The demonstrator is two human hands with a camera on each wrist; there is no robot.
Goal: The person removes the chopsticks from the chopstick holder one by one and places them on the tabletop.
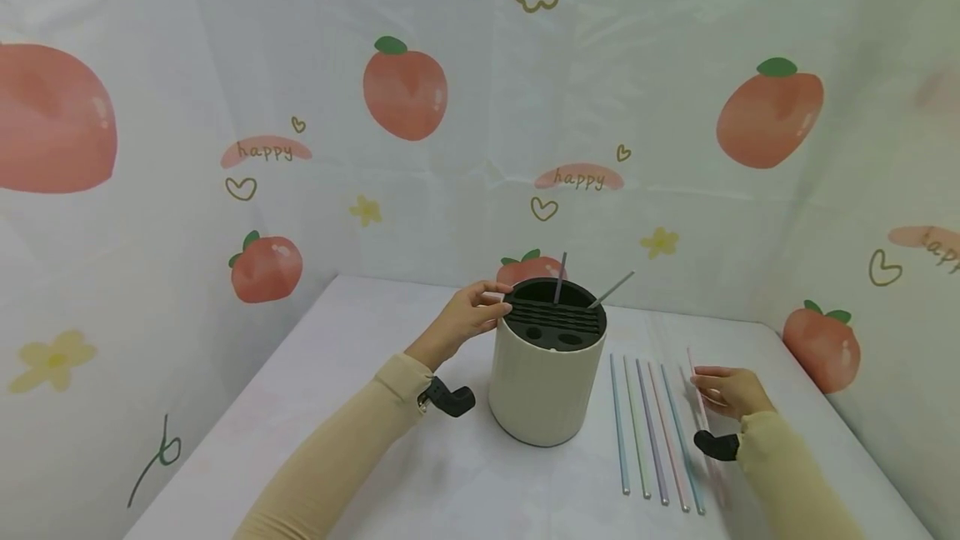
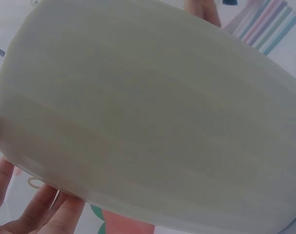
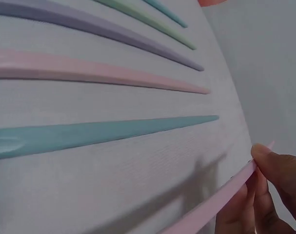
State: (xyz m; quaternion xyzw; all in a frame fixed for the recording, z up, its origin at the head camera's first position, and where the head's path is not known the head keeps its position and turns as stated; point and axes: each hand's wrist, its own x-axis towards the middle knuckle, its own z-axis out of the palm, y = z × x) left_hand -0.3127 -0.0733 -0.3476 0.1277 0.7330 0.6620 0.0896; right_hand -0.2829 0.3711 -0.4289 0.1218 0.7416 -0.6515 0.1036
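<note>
My left hand point(image 1: 471, 315) holds the left side of a cream chopstick holder point(image 1: 542, 394) near its rim. In the left wrist view its fingers point(image 2: 38, 212) lie along the holder's edge, their tips partly hidden behind it. The holder's dark top point(image 1: 555, 319) has slots, round holes and a larger opening; two chopsticks stand up from it, one upright point(image 1: 561, 277), one leaning right point(image 1: 615, 288). On the right, my right hand point(image 1: 731, 392) pinches a pink chopstick point(image 3: 211, 209) between thumb and fingers near its thin end, tilted up over its shadow.
Several pastel chopsticks point(image 1: 654, 432) lie side by side on the white table point(image 1: 442, 482), between the holder and my right hand. A printed cloth point(image 1: 480, 107) with peaches hangs behind the table and along its sides.
</note>
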